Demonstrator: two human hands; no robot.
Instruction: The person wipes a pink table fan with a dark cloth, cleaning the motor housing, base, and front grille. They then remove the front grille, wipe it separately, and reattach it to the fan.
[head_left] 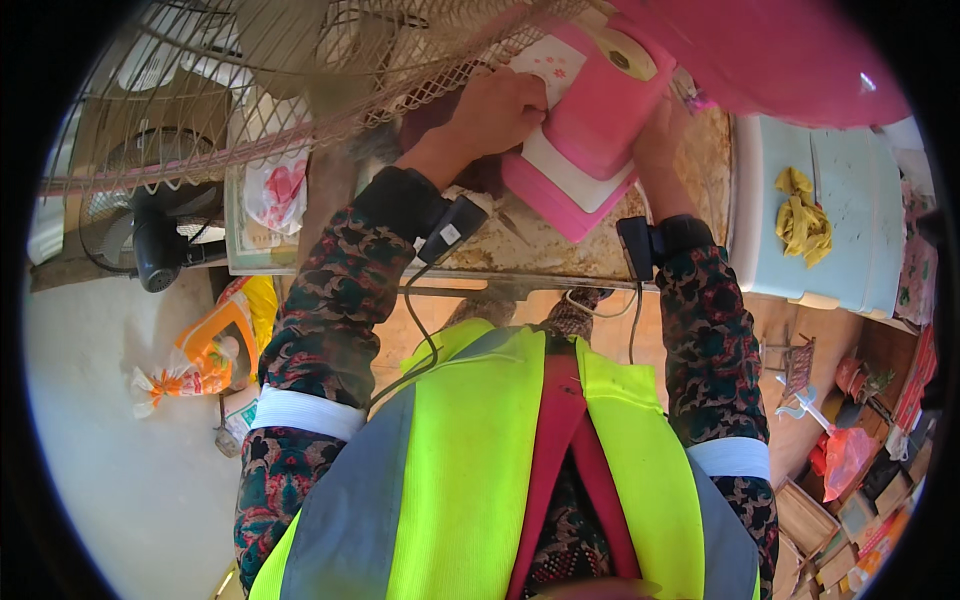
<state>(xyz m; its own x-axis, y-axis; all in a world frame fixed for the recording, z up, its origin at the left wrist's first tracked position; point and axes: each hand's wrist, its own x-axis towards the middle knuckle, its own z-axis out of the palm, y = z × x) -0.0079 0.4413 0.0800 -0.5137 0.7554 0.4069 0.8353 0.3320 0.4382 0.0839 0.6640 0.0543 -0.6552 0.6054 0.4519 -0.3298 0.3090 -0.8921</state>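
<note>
A pink and white plastic container (605, 115) stands tilted on the worn table, with small red flowers on its white part. My left hand (500, 108) is at its left side, fingers curled in against the white flowered part; what they pinch, if anything, is hidden. Along the container's right side, my right hand (660, 140) grips it, its fingertips partly out of sight. Below my left hand lies something dark that I cannot make out.
A wire fan guard (330, 110) fills the upper left, and a large pink rounded thing (770, 60) hangs close at the upper right. A black fan (155, 225) stands left. A yellow cloth (802, 217) lies on a light blue chest (860, 220) at right.
</note>
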